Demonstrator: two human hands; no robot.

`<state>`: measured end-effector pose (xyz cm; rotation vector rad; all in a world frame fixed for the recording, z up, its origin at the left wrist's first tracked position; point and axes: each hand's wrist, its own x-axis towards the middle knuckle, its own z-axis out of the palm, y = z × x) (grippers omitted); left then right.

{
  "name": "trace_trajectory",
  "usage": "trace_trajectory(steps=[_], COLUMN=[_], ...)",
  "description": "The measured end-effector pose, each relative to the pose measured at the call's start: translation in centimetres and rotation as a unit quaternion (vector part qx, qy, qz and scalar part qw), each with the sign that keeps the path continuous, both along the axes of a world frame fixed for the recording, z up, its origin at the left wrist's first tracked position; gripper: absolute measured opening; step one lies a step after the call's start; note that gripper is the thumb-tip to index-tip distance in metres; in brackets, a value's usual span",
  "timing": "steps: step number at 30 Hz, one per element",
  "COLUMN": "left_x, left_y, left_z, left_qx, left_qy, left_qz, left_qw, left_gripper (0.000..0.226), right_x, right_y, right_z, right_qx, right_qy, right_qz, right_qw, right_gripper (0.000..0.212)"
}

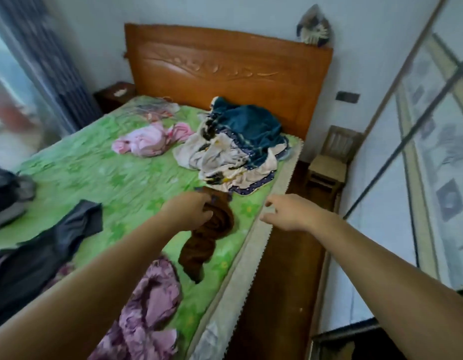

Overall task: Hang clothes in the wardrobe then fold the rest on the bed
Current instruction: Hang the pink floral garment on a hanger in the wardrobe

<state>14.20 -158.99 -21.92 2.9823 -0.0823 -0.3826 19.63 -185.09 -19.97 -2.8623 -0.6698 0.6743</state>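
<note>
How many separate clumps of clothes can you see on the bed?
6: grey pile far left, dark grey garment, purple garment nearest, brown garment in the left hand, pink bundle, blue-and-white heap by the headboard. More may lie inside heaps.

One bed [95,172], one chair [331,157], two hands [191,209] [285,211], six clumps of clothes [150,139] [56,237] [147,307] [7,193] (one brown garment [199,250], one mixed heap [238,141])

home bedroom | bed [100,167], carved headboard [225,68], wardrobe [433,152], strewn clothes [235,144]

Left hand [190,210] grips brown garment [204,237] over green bed [95,172]; right hand [287,211] open.
</note>
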Motion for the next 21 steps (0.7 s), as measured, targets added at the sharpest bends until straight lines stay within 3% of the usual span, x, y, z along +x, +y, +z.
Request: trace_trajectory(steps=[10, 15, 21], left_x=[-11.3, -18.0, -24.4], left_y=[14.5, 18.5, 19.4], left_z=[-7.0, -9.5, -13.0], left_qx=[-0.037, -0.042, -0.043], left_qy=[0.053, 0.072, 0.112], left_qz=[0.253, 0.366, 0.46], left_qw=[0.965, 0.927, 0.88], left_gripper=[0.052, 0.049, 0.043], right_x=[-1.0, -3.5, -5.2], right_y=[18.9, 26.1, 31.9], right_z=[-6.4, -9.7, -14.9], right_qx=[-0.025, -0.033, -0.057], right_qy=[0.066, 0.077, 0.087], right_qz=[0.196, 0.284, 0.392], right_qw=[0.978, 0.955, 0.914], right_gripper=[0.057, 0.06, 0.049])
